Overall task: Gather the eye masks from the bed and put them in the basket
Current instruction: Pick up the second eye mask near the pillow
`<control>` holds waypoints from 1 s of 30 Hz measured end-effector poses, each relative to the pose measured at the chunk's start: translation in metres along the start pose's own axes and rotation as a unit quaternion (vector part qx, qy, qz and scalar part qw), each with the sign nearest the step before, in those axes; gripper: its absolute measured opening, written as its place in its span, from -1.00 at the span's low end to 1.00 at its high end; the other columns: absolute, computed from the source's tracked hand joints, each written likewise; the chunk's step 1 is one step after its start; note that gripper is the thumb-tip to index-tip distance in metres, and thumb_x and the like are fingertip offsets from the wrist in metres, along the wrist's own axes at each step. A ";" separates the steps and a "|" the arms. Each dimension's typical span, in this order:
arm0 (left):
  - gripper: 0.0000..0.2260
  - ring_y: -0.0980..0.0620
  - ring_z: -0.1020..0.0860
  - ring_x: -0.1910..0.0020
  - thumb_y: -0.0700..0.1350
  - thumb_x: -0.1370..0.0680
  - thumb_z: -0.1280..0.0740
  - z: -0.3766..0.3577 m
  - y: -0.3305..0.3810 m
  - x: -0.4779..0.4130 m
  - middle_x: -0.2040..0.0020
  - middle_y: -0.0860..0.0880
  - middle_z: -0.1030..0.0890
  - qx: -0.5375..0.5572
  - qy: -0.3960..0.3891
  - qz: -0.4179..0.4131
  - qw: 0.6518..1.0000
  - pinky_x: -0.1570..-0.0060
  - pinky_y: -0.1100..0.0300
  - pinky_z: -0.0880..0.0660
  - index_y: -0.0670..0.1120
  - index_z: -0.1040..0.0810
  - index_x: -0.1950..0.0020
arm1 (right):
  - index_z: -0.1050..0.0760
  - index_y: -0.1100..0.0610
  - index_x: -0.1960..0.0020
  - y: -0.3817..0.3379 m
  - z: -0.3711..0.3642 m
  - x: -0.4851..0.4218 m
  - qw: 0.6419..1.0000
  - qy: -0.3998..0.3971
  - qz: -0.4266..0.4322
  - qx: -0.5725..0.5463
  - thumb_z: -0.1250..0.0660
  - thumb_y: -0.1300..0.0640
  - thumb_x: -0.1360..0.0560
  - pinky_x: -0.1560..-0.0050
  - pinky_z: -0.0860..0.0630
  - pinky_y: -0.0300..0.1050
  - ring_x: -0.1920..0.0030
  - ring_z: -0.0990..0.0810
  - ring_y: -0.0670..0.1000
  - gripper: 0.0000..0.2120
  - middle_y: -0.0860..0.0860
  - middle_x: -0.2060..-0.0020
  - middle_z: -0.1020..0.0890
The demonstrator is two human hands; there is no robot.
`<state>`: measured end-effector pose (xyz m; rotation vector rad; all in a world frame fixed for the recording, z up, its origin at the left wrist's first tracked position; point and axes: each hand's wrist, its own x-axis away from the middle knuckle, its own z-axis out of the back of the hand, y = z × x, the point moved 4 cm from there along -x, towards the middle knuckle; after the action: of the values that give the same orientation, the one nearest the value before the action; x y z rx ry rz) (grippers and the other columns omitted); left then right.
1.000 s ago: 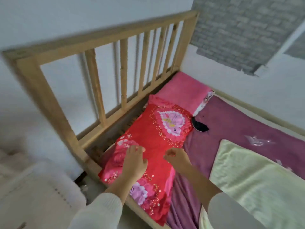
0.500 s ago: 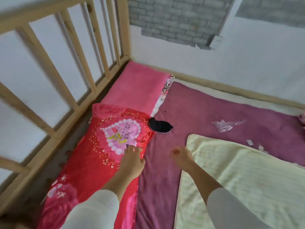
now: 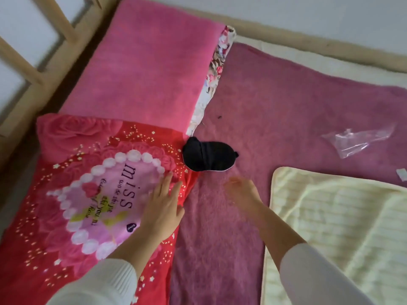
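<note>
I see one black eye mask [image 3: 206, 156] on the purple blanket [image 3: 286, 102], tucked against the corner of the red pillow [image 3: 72, 183] near the head of the bed. Its long axis runs across my view, left to right. My right hand [image 3: 241, 192] is blurred, so I cannot tell how wide its grip is; it sits just short of the mask, nearer than my left hand [image 3: 163, 208], which lies flat and empty on the pillow. No basket in view.

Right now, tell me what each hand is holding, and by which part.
Nothing is held. The left hand lies flat on the red pillow; the right hand hovers empty, short of the black eye mask.
</note>
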<state>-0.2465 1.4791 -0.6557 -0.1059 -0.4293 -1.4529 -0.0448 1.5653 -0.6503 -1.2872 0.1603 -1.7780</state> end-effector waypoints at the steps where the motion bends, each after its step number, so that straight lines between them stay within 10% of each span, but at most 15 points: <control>1: -0.38 -0.19 -0.13 -0.54 0.00 -0.48 -0.30 -0.010 -0.005 -0.004 -0.58 -0.18 -0.11 -0.006 0.004 -0.005 1.000 -0.43 -0.12 -0.24 -0.06 -0.23 -0.51 | -0.51 0.12 0.28 0.002 -0.005 -0.015 0.999 0.010 -0.006 -0.034 -0.29 0.13 -0.43 0.31 -0.51 -0.02 0.37 -0.48 0.06 -0.87 0.09 0.37 -0.52; 5: -0.36 -0.21 -0.26 -0.47 -0.03 -0.37 -0.37 -0.040 -0.018 -0.009 -0.52 -0.21 -0.26 -0.024 0.033 -0.022 0.999 -0.35 -0.13 -0.30 -0.06 -0.36 -0.45 | -0.53 0.07 0.27 0.001 -0.019 -0.055 0.984 0.067 -0.032 -0.163 -0.39 0.07 -0.46 0.00 -0.63 0.17 0.10 -0.68 0.20 -0.84 0.13 0.29 -0.66; 9: -0.38 -0.19 -0.22 -0.49 -0.03 -0.38 -0.37 -0.039 -0.018 -0.008 -0.54 -0.19 -0.24 -0.012 0.042 -0.030 0.999 -0.39 -0.12 -0.26 -0.02 -0.36 -0.45 | -0.55 0.15 0.16 -0.012 -0.015 -0.062 0.977 0.126 -0.004 -0.170 -0.37 0.21 -0.44 0.20 -0.65 0.00 0.25 -0.67 0.09 -0.98 0.03 0.36 -0.62; 13: -0.49 -0.08 -0.09 -0.54 -0.08 -0.54 -0.27 -0.011 -0.010 -0.005 -0.57 -0.07 -0.15 0.134 0.028 0.004 0.991 -0.47 -0.04 -0.10 0.04 -0.27 -0.49 | -0.55 -0.06 0.17 -0.030 0.009 -0.028 0.983 0.099 0.077 -0.134 -0.28 0.33 -0.43 0.42 -0.51 -0.18 0.46 -0.56 -0.06 -0.72 -0.01 0.42 -0.61; 17: -0.59 0.19 -0.23 -0.42 -0.07 -0.65 -0.09 0.044 0.005 0.012 -0.50 0.00 -0.32 0.427 0.083 0.105 0.894 -0.33 0.43 -0.11 -0.07 -0.26 -0.51 | -0.61 -0.09 0.19 -0.044 0.045 0.037 0.981 0.032 0.150 -0.120 -0.26 0.38 -0.45 0.39 -0.40 -0.15 0.44 -0.49 -0.05 -0.63 0.02 0.44 -0.56; 21: -0.62 0.05 -0.36 -0.41 0.07 -0.64 -0.05 0.096 0.016 0.054 -0.43 0.00 -0.42 0.553 0.094 0.189 0.806 -0.36 0.18 -0.21 0.02 -0.38 -0.41 | -0.64 0.12 0.05 -0.058 0.074 0.118 0.975 -0.009 0.178 -0.129 -0.25 0.43 -0.47 0.42 -0.33 -0.18 0.49 -0.43 -0.08 -0.71 0.05 0.46 -0.50; 25: -0.70 -0.01 -0.57 -0.07 0.06 -0.62 -0.09 0.139 0.030 0.103 -0.10 -0.08 -0.66 0.648 0.009 0.185 0.739 -0.30 -0.06 -0.39 0.07 -0.60 0.06 | -0.62 0.20 0.06 -0.072 0.089 0.205 0.964 -0.080 0.230 -0.110 -0.23 0.46 -0.47 0.38 -0.28 -0.17 0.45 -0.40 -0.02 -0.74 0.08 0.45 -0.45; 30: -0.49 0.12 -0.53 0.38 0.23 -0.54 -0.18 0.166 0.043 0.174 0.34 0.02 -0.64 0.679 -0.220 0.131 0.688 0.26 0.21 -0.42 -0.11 -0.60 -0.24 | -0.71 0.08 0.12 -0.086 0.098 0.295 0.942 -0.216 0.256 -0.039 -0.20 0.50 -0.40 0.36 -0.35 -0.25 0.40 -0.43 -0.04 -0.57 0.16 0.36 -0.55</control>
<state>-0.2309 1.3759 -0.4346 0.6764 -1.7203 -0.5043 -0.0294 1.4395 -0.3538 -1.4981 0.2884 -1.0344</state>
